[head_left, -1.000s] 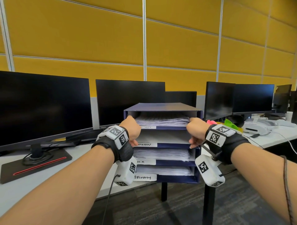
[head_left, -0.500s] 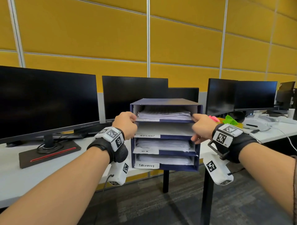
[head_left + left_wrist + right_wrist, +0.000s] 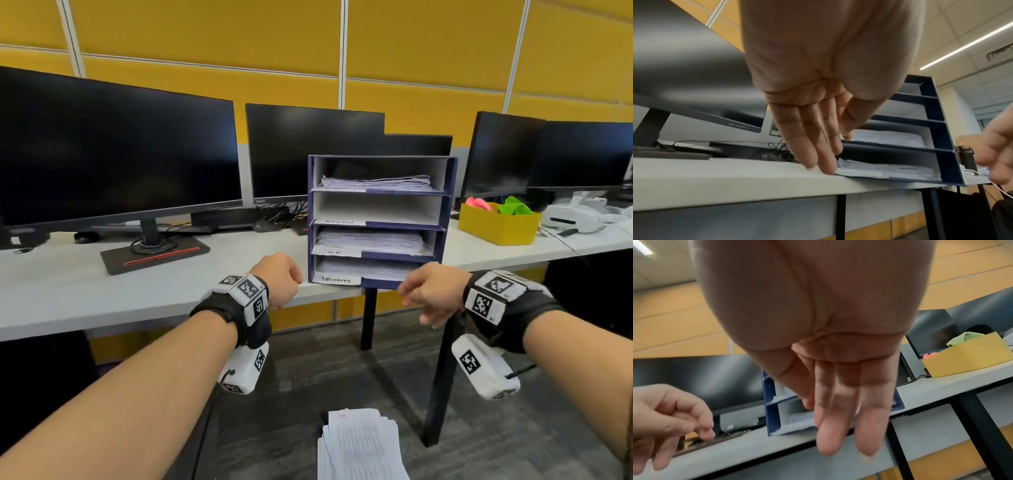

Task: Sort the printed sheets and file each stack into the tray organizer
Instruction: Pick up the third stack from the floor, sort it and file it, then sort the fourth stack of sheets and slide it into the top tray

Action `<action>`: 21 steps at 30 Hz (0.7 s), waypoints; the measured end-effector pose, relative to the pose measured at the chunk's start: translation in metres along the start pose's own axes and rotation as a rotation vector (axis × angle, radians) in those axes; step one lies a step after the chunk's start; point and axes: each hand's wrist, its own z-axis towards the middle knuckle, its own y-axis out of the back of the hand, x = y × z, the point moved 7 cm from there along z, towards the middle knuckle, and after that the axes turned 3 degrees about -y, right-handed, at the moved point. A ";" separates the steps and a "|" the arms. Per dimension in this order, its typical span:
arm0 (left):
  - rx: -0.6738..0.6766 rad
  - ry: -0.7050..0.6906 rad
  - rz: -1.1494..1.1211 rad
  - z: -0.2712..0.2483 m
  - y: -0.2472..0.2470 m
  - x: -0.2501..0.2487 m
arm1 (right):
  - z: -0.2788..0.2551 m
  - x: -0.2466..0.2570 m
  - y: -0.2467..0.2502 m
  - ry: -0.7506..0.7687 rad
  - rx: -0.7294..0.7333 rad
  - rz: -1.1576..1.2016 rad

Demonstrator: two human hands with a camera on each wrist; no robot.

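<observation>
While the organizer (image 3: 378, 219) stands on the tabletop (image 3: 102, 294), left hand (image 3: 279, 279) and right hand (image 3: 430, 291) hover before it, released, grasping nothing.

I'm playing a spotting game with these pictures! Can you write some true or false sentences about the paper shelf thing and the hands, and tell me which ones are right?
1. The dark blue four-shelf tray organizer stands on the white desk. True.
2. Its second shelf from the top is full of paper. False: that shelf looks empty, while the other three hold printed sheets.
3. The left hand holds a sheet. False: it holds nothing, and its fingers are stretched out.
4. A loose stack of printed sheets lies low down in front of the person. True.
5. The yellow box sits left of the organizer. False: it sits to its right.
6. The right hand is empty. True.
</observation>
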 end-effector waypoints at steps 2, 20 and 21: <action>0.084 0.008 0.047 0.007 -0.024 0.008 | 0.017 -0.018 -0.018 -0.028 0.058 -0.061; 0.669 0.033 0.418 0.064 -0.367 0.140 | 0.192 -0.247 -0.239 -0.300 0.321 -0.262; 0.713 0.026 0.459 0.063 -0.390 0.154 | 0.201 -0.265 -0.254 -0.316 0.324 -0.269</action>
